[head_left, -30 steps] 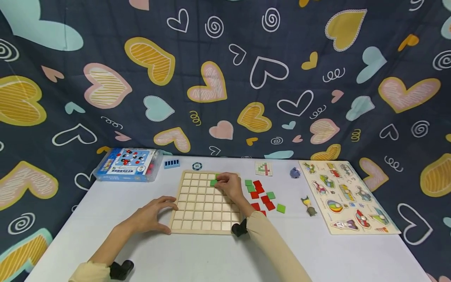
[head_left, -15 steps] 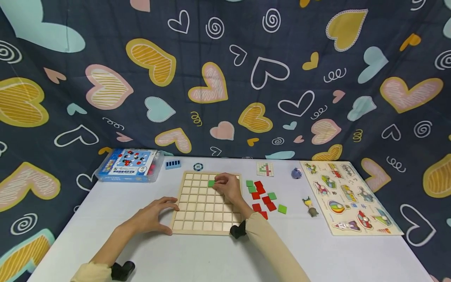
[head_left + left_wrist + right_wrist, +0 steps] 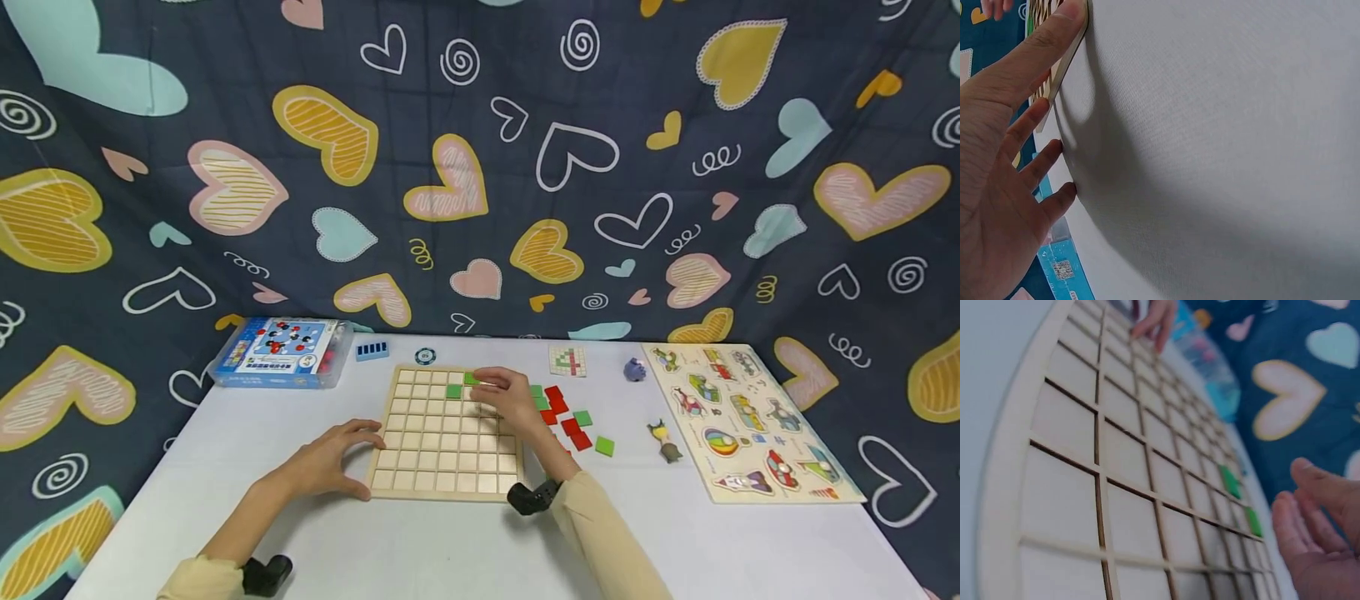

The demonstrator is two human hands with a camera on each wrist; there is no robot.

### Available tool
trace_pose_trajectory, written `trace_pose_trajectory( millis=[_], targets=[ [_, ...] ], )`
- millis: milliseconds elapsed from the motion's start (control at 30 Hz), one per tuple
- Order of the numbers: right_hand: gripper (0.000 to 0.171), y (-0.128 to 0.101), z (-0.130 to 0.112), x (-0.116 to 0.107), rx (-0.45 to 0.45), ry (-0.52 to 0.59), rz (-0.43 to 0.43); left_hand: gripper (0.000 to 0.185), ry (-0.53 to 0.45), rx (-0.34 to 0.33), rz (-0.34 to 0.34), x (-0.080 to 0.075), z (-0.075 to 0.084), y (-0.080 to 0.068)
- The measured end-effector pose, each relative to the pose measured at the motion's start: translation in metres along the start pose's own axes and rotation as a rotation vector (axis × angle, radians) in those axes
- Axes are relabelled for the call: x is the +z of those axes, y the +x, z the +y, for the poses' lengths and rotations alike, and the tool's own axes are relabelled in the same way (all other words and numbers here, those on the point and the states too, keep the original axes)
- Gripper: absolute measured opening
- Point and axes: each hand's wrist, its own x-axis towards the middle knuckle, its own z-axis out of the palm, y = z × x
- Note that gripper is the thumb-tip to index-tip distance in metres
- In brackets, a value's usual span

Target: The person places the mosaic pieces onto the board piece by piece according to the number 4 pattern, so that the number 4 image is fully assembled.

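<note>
A wooden grid board (image 3: pixel 416 462) lies in the middle of the white table, with two green square tiles showing in its far rows. One green tile (image 3: pixel 453 391) sits in the second row; the other green tile (image 3: pixel 471 378) is in the far row. My right hand (image 3: pixel 510 404) is raised over the board's far right part. In the right wrist view nothing shows between its loosely bent fingers (image 3: pixel 1285 525). At the board's left side my left hand (image 3: pixel 326 462) is spread, its thumb (image 3: pixel 1054 31) at the near corner and a fingertip at the left edge.
Several loose red tiles (image 3: pixel 576 433) and green tiles (image 3: pixel 604 447) lie right of the board. Behind them is a patterned card (image 3: pixel 567 361). A wooden picture puzzle (image 3: pixel 750 417) lies far right, near small figures (image 3: pixel 665 442). A plastic box (image 3: pixel 277 354) stands back left.
My right hand has drawn back to the right from the second-row green tile, so the far-row green tile shows more. The left hand stays at the board's edge.
</note>
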Motion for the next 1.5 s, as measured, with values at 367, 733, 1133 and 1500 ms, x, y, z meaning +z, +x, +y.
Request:
trace_pose_trajectory(
  millis=[367, 733, 1133, 1500],
  targets=[
    [0.037, -0.069, -0.007, -0.065, 0.121, -0.080, 0.227, 0.062, 0.006, 0.013, 0.011, 0.002, -0.004, 0.001],
    [0.033, -0.124, 0.008, -0.115, 0.038, -0.378, 0.568, 0.063, 0.012, 0.010, 0.017, 0.001, -0.005, 0.000],
    [0.034, -0.134, 0.018, -0.125, 0.148, -0.615, 0.532, 0.063, 0.001, 0.022, 0.010, 0.002, -0.006, 0.003],
    [0.030, -0.130, 0.020, -0.126, 0.106, -0.488, 0.531, 0.064, -0.006, 0.020, 0.017, 0.003, -0.006, 0.001]
  ],
)
